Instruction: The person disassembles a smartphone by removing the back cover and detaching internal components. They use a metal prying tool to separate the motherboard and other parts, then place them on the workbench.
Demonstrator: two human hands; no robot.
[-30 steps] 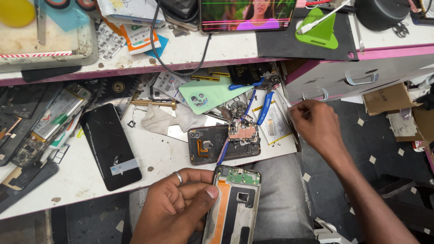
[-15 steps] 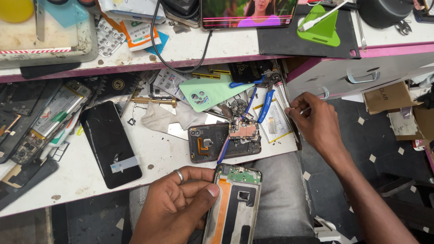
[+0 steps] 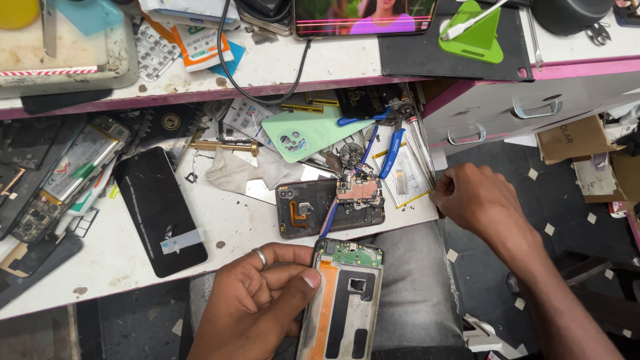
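Observation:
My left hand (image 3: 257,300), with a ring on one finger, grips an opened phone frame (image 3: 343,300) by its left side; the frame shows a green circuit board at its top and an orange strip along one side. It rests on my grey-trousered lap. My right hand (image 3: 477,200) is at the right edge of the white work board (image 3: 100,260), fingers curled beside a flat silver battery (image 3: 407,177). Whether it pinches something is hidden. Just above the frame lies a second open phone (image 3: 313,210) with a loose board on it.
A black phone back (image 3: 157,210) lies left on the board. A pale green back cover (image 3: 300,133), blue-handled pliers (image 3: 393,150), screws and parts crowd the middle. Dismantled phones fill the left edge. Grey drawers (image 3: 507,110) stand right; a lit phone screen (image 3: 363,15) sits on the upper shelf.
My right hand has dropped from near the pliers toward the board's right edge. The left hand and the phone frame have stayed put.

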